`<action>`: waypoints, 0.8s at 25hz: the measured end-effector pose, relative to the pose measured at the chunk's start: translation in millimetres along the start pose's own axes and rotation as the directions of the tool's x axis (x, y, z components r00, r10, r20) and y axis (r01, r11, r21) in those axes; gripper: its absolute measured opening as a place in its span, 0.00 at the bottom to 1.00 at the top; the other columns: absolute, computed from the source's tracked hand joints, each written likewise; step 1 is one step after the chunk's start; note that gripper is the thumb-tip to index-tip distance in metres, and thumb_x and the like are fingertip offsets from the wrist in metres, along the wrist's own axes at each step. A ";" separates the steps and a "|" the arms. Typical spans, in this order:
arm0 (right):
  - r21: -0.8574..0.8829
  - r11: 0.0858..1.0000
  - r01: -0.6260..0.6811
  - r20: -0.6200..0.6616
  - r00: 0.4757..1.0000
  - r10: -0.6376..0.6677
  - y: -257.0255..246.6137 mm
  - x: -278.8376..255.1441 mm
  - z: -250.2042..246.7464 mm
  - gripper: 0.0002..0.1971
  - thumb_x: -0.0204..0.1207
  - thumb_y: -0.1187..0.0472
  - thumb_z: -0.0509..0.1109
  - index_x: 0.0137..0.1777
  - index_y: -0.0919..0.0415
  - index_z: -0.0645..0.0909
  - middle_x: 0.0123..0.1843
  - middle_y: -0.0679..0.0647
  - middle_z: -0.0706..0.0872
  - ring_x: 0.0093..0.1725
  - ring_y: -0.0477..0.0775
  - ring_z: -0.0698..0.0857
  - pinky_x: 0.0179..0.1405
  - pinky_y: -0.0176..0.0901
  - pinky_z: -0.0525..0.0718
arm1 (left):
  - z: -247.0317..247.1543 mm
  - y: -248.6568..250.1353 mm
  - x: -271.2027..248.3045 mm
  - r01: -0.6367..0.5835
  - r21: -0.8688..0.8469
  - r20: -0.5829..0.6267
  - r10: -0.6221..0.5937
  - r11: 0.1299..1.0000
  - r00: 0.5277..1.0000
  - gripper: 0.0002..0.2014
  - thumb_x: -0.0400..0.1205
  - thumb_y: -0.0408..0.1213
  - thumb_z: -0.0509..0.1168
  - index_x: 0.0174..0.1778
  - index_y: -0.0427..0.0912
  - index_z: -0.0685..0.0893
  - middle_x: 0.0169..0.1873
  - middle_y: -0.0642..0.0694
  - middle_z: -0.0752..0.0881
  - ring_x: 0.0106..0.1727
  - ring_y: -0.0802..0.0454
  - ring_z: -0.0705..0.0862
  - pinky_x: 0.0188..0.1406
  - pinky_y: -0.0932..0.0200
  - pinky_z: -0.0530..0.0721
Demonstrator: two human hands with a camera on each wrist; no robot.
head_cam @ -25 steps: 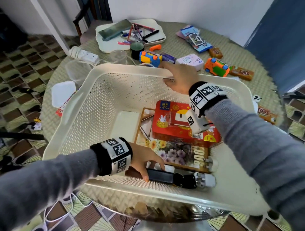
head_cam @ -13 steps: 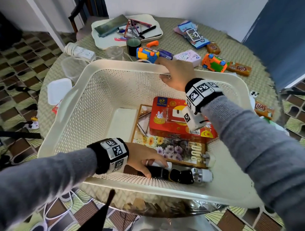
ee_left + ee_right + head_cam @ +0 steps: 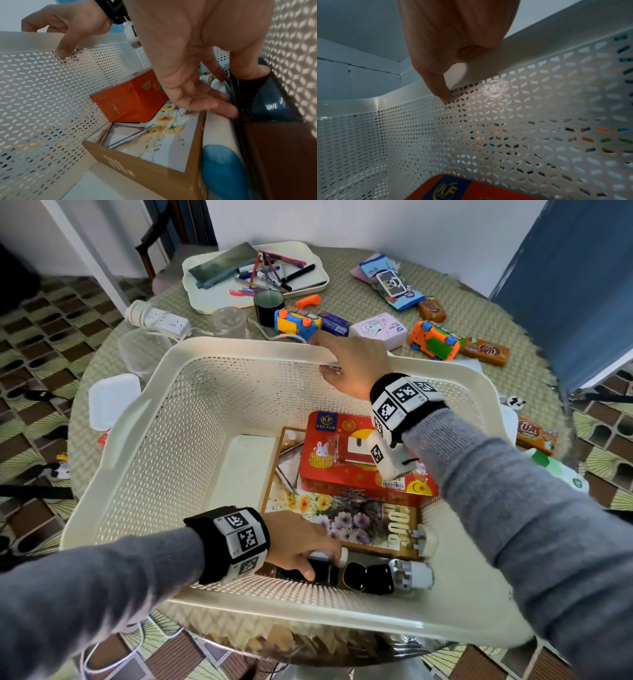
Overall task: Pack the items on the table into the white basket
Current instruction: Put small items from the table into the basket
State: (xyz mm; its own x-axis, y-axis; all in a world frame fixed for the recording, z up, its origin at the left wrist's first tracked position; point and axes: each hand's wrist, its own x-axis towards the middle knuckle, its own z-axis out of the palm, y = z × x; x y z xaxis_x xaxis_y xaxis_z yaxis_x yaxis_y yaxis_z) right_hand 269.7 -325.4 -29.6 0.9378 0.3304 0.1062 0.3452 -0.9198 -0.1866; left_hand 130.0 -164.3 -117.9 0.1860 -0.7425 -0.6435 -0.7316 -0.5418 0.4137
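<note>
Down at the near wall of the white basket [image 3: 144, 460], the left hand [image 3: 294, 542] is in among the packed things, fingers [image 3: 221, 106] curled round a dark flat item [image 3: 322, 573] wedged against that wall. Just beside it lie a black gadget [image 3: 368, 577] and a white plug [image 3: 411, 575]. Next in, a flower-print box [image 3: 342, 518] lies flat on the basket floor, and a red tin [image 3: 342, 460] sits on top of it, toward the far side. Up at the far rim, the right hand [image 3: 352, 364] grips the basket's edge, thumb inside against the perforated wall, fingers [image 3: 453, 33] folded over the top. Beyond the basket, loose on the surface: a blue-and-yellow toy [image 3: 297, 324], a pale tissue pack [image 3: 378, 330], an orange toy car [image 3: 433, 339]. At the far edge sits a white tray [image 3: 212, 299] of pens.
</note>
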 end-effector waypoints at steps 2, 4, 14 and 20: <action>0.004 1.000 0.002 -0.002 1.000 -0.002 -0.5 -0.1 -0.6 0.21 0.79 0.56 0.64 0.72 0.46 0.71 0.53 0.53 0.86 0.54 0.60 0.84 0.45 0.51 0.80 | 1.5 -0.8 2.9 -0.009 0.014 -0.028 0.009 1.000 1.000 0.21 0.81 0.47 0.67 0.69 0.54 0.72 0.54 0.45 0.81 0.47 0.45 0.81 0.43 0.56 0.71; 0.003 1.000 0.004 -0.004 1.000 -0.004 -1.1 -0.2 -0.7 0.21 0.79 0.56 0.63 0.73 0.47 0.70 0.54 0.53 0.86 0.54 0.60 0.84 0.44 0.51 0.79 | 0.8 -1.9 3.2 -0.043 -0.020 -0.068 0.042 0.999 0.997 0.20 0.80 0.46 0.69 0.66 0.51 0.74 0.47 0.49 0.79 0.43 0.51 0.76 0.42 0.58 0.69; -0.005 1.000 -0.004 -0.024 1.000 0.004 -0.9 0.1 2.7 0.22 0.79 0.55 0.63 0.73 0.46 0.70 0.55 0.53 0.86 0.55 0.59 0.84 0.47 0.51 0.79 | 11.5 -38.5 -10.3 -0.283 0.527 -0.012 0.340 0.801 0.941 0.33 0.82 0.50 0.63 0.82 0.59 0.56 0.84 0.49 0.51 0.83 0.43 0.50 0.74 0.44 0.64; -0.031 1.000 -0.007 -0.012 1.000 0.007 -0.5 2.7 3.9 0.24 0.79 0.55 0.63 0.76 0.46 0.68 0.57 0.54 0.86 0.56 0.60 0.84 0.47 0.50 0.78 | 26.6 -50.1 -0.4 -0.303 0.501 0.082 0.304 0.811 0.949 0.36 0.86 0.50 0.54 0.78 0.62 0.31 0.78 0.61 0.28 0.75 0.56 0.20 0.80 0.48 0.38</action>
State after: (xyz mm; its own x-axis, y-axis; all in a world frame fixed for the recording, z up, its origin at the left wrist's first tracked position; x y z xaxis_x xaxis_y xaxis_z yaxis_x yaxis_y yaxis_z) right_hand 272.2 -323.2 -33.1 0.9397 0.3214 0.1170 0.3370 -0.9283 -0.1573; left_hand 149.2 -126.4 -155.4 -0.0998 -0.8375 -0.5373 -0.9780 -0.0170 0.2081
